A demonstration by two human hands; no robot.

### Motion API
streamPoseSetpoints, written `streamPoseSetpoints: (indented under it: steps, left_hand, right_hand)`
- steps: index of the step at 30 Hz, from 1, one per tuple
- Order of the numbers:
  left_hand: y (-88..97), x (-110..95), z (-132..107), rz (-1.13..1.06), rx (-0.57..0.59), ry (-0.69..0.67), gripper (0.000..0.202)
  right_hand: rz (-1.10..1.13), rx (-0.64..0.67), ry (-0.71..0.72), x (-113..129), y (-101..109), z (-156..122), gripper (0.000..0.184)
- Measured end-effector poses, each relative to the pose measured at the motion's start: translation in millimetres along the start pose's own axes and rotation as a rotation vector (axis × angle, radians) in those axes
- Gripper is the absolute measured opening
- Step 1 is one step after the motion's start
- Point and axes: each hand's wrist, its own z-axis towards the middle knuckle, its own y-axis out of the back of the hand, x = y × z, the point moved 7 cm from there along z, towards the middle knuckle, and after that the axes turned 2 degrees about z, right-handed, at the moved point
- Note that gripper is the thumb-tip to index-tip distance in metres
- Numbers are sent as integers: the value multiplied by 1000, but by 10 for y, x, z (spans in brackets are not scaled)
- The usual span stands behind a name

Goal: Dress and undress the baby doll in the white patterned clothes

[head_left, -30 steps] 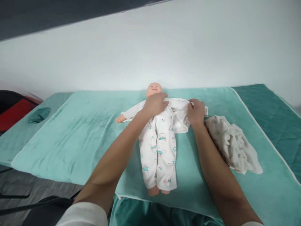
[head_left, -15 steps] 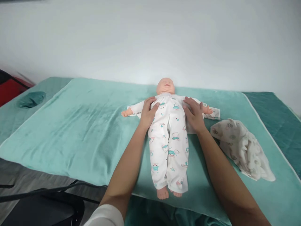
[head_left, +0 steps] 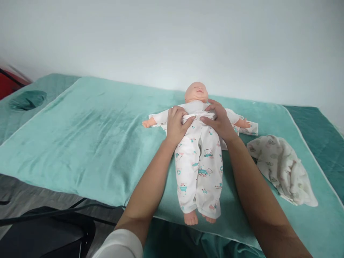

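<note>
A baby doll [head_left: 196, 92] lies on its back with its arms spread, its head toward the wall. White printed pants [head_left: 185, 172] cover its legs and reach up to its chest, with the bare feet showing below the cuffs. My left hand [head_left: 177, 123] closes on the upper edge of the pants at one side, fingers curled over it. At the other side, my right hand [head_left: 220, 122] has its thumb and fingers around the same edge. A printed baby shirt [head_left: 251, 128] lies spread beneath the doll and its arms.
A crumpled white printed cloth [head_left: 285, 170] lies right of the doll. Pale green sheeting [head_left: 88, 136] covers the bed, which has a face hole [head_left: 28, 100] at far left. A dark chair [head_left: 48, 233] stands at lower left, and a white wall [head_left: 161, 43] rises behind.
Both hands have moved inward over the doll's chest and closed on the pants' upper edge, which now looks gathered. The whole view has shifted slightly.
</note>
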Motion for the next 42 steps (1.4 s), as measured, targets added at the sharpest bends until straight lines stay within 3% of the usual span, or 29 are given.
streamPoseSetpoints:
  steps: [5, 8, 11, 15, 20, 24, 30, 36, 42]
  left_hand:
    - [-15, -6, -26, 78, 31, -28, 30]
    - [-17, 65, -58, 137, 30, -24, 31]
    - [-4, 140, -97, 173, 28, 5, 27]
    - [7, 197, -127, 175, 23, 78, 19]
    - [21, 225, -144, 101, -5, 157, 12]
    - [32, 215, -161, 58, -11, 153, 12]
    - [35, 121, -205, 41, 19, 65, 23]
    - [214, -92, -598, 32, 28, -5, 27]
    - [399, -246, -1118, -13, 56, 119, 29]
  right_hand:
    - [53, 67, -5, 106, 23, -105, 39]
    - [42, 41, 8, 264, 143, -211, 42]
    - [172, -9, 12, 363, 288, -358, 45]
    - [364, -96, -180, 134, 386, -630, 58]
    - [341, 102, -288, -111, 184, -822, 60]
    - [389, 144, -333, -199, 146, -882, 45]
    - [268, 185, -379, -173, 145, -1014, 50]
    - [149, 51, -365, -101, 129, -1032, 37]
    - [-54, -86, -246, -36, 130, -1077, 13]
